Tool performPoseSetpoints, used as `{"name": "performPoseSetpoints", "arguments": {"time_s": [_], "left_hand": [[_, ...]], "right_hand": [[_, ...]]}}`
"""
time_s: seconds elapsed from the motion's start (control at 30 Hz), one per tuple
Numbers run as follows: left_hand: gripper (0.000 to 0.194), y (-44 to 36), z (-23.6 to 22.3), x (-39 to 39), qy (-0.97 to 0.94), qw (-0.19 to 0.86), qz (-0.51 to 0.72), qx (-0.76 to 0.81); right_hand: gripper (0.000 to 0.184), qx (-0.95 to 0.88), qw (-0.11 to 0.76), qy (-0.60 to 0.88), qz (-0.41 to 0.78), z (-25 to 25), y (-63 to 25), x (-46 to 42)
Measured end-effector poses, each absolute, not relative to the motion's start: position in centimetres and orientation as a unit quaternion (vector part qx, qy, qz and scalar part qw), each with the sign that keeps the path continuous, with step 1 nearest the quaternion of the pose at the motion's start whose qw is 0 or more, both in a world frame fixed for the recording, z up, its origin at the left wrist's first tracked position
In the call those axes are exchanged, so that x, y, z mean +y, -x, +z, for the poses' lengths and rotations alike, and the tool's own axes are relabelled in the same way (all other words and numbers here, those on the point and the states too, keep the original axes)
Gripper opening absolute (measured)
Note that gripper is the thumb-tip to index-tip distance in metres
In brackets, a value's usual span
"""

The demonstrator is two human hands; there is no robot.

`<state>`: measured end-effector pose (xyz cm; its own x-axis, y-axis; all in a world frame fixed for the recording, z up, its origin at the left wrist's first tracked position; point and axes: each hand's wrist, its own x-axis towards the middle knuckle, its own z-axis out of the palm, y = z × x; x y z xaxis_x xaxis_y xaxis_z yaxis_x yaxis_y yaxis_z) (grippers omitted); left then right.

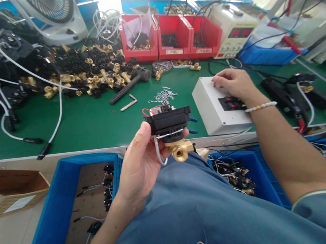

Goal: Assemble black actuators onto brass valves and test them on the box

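Note:
My left hand (139, 159) holds up a motorized brass valve (170, 127) above my lap at the table's front edge. It has a black housing, a metal pin across its neck, a grey cable, and red and blue wires. Its brass port points towards me. My right hand (233, 84) rests on a white box (209, 105), fingers curled and pinched at its top face; what lies under the fingertips is hidden. Next to that hand, a black-and-red terminal block (231, 103) sits on the box. A small heap of metal clips (163, 95) lies behind the valve.
A hammer (131, 84) lies before a pile of brass fittings (95, 75). Red bins (173, 35) and a power supply (233, 31) stand at the back. Blue crates (55, 218) with parts flank my lap. Black cabled devices (283, 97) lie at right; white cables (59, 116) at left.

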<state>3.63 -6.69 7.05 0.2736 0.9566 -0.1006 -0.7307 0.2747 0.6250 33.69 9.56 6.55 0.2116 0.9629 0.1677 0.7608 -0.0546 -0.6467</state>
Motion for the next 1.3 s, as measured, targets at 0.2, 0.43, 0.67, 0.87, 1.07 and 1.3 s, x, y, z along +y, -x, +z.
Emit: {"name": "performPoseSetpoints", "arguments": {"time_s": [0.2, 0.43, 0.67, 0.87, 1.07, 1.3], "left_hand": [[0.036, -3.6, 7.2, -6.7, -0.242, 0.758, 0.552, 0.249], [0.040, -3.7, 6.7, -6.7, -0.239, 0.740, 0.563, 0.279], [0.044, -3.8, 6.2, -6.6, -0.251, 0.688, 0.608, 0.307], [0.029, -3.5, 7.1, -6.3, -0.212, 0.719, 0.580, 0.318], [0.047, -3.1, 7.1, -6.0, -0.177, 0.772, 0.550, 0.264], [0.042, -3.1, 7.3, -6.3, -0.171, 0.770, 0.539, 0.297]], "right_hand": [[0.011, -0.607, 0.319, 0.712, 0.152, 6.7, -33.6, 9.4], [0.012, -0.611, 0.320, 0.708, 0.151, 6.5, -33.7, 9.6], [0.016, -0.622, 0.325, 0.695, 0.154, 6.1, -34.4, 9.9], [0.014, -0.621, 0.322, 0.697, 0.157, 6.1, -34.3, 9.9], [0.008, -0.610, 0.322, 0.708, 0.154, 6.4, -34.0, 9.8], [0.006, -0.605, 0.316, 0.714, 0.153, 6.4, -33.9, 9.8]]}}
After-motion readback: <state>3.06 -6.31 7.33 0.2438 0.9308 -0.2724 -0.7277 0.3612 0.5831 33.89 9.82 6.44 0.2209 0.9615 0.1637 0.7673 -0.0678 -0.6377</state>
